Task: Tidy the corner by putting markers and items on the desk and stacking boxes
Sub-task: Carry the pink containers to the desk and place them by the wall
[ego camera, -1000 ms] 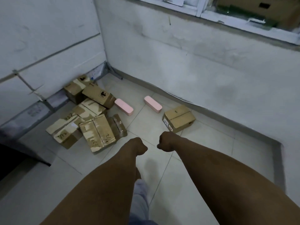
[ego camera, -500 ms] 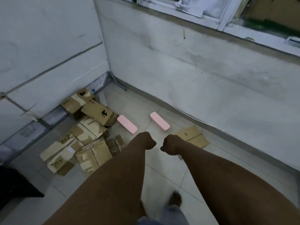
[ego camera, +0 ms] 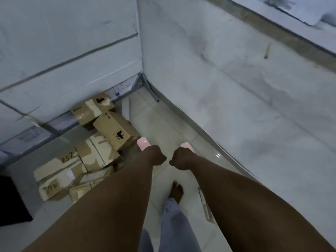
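Head view: left hand [ego camera: 156,155] and right hand [ego camera: 180,159] stretch forward, each grip a closed, empty fist.

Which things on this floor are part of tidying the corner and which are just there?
Job: cardboard boxes piled by the left wall; two pink cases, left and right.
Just there: black object at left edge; metal wall rail; floor tiles.

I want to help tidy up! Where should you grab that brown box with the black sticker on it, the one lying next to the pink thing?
Probably by its two long sides, reaching down from above. The box with the black sticker lies on the floor with its broad top face up and bare. Other cardboard boxes crowd it behind and on the left, and the pink case sits at its near corner, so from above is clearest.
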